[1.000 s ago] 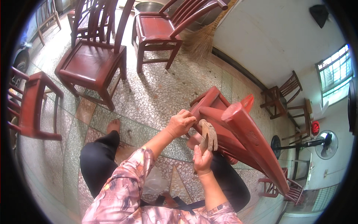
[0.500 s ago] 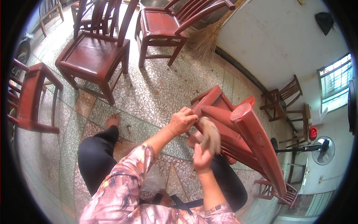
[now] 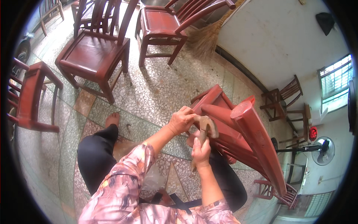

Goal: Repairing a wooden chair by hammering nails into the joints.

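Observation:
A hammer (image 3: 207, 126) is in my right hand (image 3: 201, 152), whose fingers are wrapped round its handle. Its worn metal head is beside the fingertips of my left hand (image 3: 182, 120). The left fingers are pinched together against the near edge of a tipped red-brown wooden chair (image 3: 260, 140); what they hold, if anything, is hidden by the fingers and hammer head. This chair slants from the middle toward the lower right, over my right leg, and a thick round-ended post points up at me.
Upright wooden chairs (image 3: 89, 56) stand ahead and to the left on the speckled stone floor (image 3: 156, 89). A straw broom (image 3: 207, 39) leans by the wall. At the right are a fan (image 3: 323, 150) and more chairs (image 3: 281, 99). A clear plastic bag (image 3: 154, 179) lies between my legs.
The hammer, blurred before, is now sharp, and its head has come down beside my left fingertips. My left hand and the tipped chair have stayed nearly in place.

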Available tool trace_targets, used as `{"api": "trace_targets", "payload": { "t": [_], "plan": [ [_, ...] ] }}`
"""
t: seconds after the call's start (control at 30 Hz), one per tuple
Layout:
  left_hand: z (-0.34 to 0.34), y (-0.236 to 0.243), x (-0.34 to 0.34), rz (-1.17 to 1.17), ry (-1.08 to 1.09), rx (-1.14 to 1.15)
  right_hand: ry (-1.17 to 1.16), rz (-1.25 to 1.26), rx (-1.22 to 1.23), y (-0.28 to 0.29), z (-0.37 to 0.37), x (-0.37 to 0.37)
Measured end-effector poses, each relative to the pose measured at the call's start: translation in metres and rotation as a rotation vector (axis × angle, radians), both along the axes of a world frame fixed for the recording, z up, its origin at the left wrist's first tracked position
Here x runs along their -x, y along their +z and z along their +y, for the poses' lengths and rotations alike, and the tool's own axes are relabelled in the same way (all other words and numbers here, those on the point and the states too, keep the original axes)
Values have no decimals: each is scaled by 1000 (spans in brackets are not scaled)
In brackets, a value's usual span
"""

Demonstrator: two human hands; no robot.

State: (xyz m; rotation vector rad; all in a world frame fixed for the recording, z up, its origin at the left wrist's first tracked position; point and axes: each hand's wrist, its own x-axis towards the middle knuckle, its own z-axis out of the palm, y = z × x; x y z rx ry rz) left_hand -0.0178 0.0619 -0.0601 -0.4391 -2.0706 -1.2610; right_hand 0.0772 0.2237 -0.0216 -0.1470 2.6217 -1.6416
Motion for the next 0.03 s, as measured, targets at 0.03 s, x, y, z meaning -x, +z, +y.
{"api": "trace_targets", "payload": {
  "t": [0.03],
  "plan": [
    [-4,-1,2,-8,5,17,16,-27,-170,-13,7,12]
  ]
}}
